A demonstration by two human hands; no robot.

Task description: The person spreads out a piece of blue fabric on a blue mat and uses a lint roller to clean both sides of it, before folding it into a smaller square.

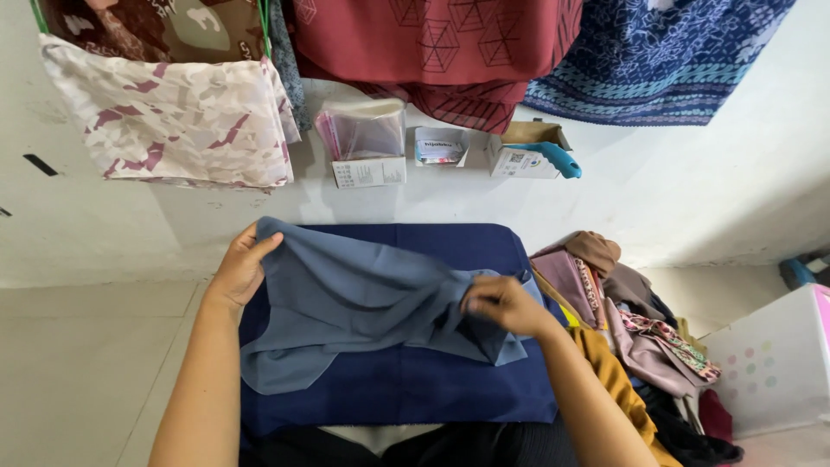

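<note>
A grey-blue cloth (346,303) lies rumpled on a dark navy cloth-covered board (406,380) in front of me. My left hand (238,268) grips the cloth's upper left corner, fingers curled over its edge. My right hand (506,304) pinches a gathered fold at the cloth's right side. Between the two hands the fabric is stretched into a loose band, and its lower left corner hangs flat on the navy surface.
A heap of folded and loose cloths (631,320) lies to the right. A white plastic box (774,363) stands at far right. Small cardboard boxes (367,143) line the white wall, under hanging patterned fabrics (173,112).
</note>
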